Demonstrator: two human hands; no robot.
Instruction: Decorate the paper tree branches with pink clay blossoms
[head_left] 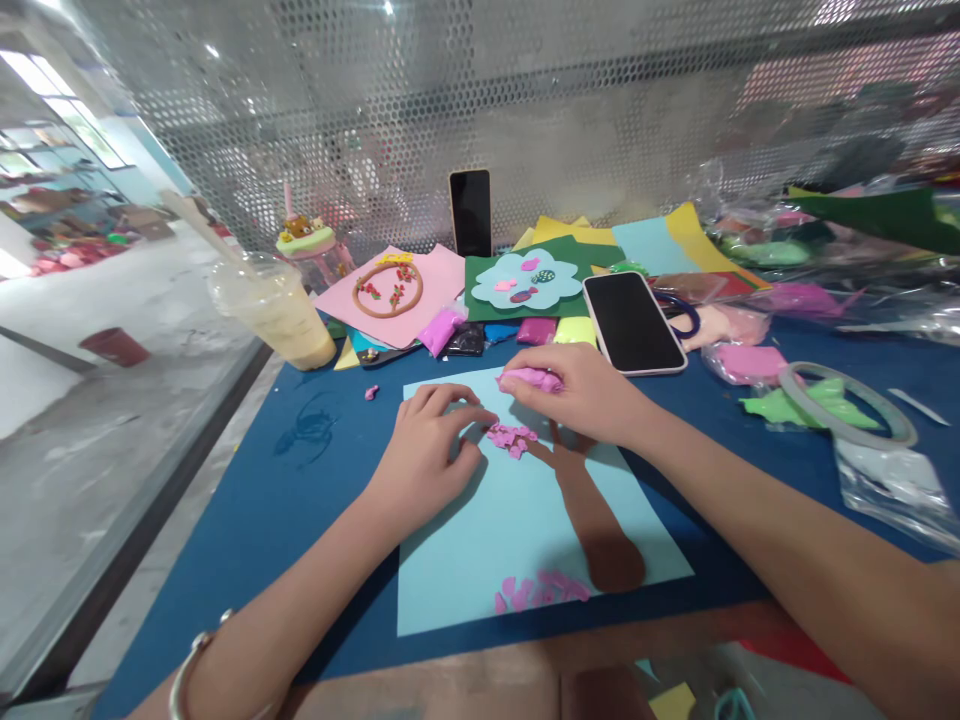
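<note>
A light blue sheet of paper (442,560) lies on the dark blue tabletop with a brown paper tree shape (589,500) on it. Small pink pieces form a cluster (511,438) at the tip of a left branch, and more pink pieces (540,590) lie along the sheet's lower edge. My left hand (431,445) rests at the paper's left side, fingers bent and apart, index fingertip beside the cluster. Above it, my right hand (577,385) grips a lump of pink modelling clay (534,380) between thumb and fingers.
A lidded drink cup (285,315) stands at the left edge. Behind the paper are a pink card (337,300), coloured clay packets (538,330), a lying phone (634,325) and an upright phone (471,212). On the right lie a tape roll (900,425) and plastic bags.
</note>
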